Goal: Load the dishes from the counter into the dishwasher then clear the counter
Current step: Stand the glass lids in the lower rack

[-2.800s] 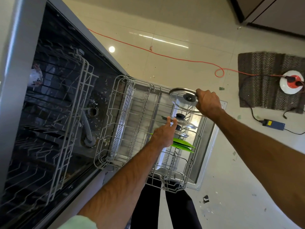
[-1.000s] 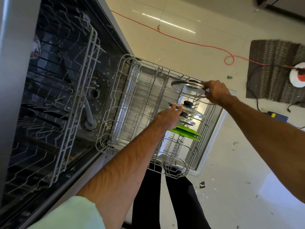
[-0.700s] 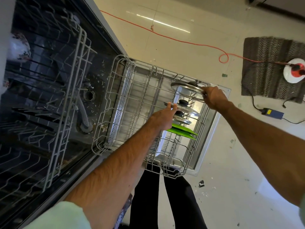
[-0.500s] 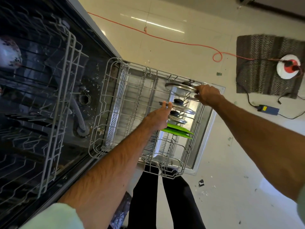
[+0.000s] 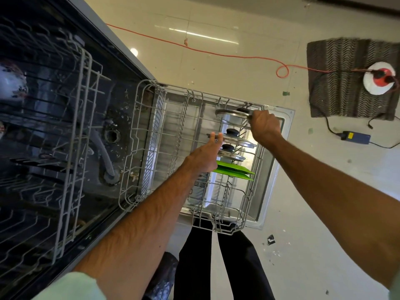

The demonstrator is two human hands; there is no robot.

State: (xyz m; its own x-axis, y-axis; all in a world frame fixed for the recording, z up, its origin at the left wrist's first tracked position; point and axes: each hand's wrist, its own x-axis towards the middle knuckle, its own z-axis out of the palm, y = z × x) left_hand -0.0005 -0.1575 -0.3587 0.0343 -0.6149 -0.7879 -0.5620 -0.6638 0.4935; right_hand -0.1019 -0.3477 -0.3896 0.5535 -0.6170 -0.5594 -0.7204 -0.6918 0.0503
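Observation:
The dishwasher's lower rack [image 5: 138, 135] is pulled out over the open door [image 5: 272, 182]. My right hand [image 5: 264, 126] grips the rim of a glass lid [image 5: 231, 113], which stands on edge at the rack's far end. My left hand [image 5: 207, 156] touches the rim of a second glass lid [image 5: 238, 140] with straight fingers. A third lid [image 5: 230, 154] stands just behind it, then two green plates [image 5: 234, 171] set on edge.
The upper rack [image 5: 71, 131] sticks out at left with a patterned bowl [image 5: 10, 83] in it. On the tiled floor lie an orange cord [image 5: 216, 53], a grey mat [image 5: 346, 76], a cable reel [image 5: 379, 81] and a blue box [image 5: 355, 136]. My legs stand below the rack.
My right hand has lowered the glass lid from above the rack down into its far end and tilted it onto its edge. My left hand has stayed on the second lid.

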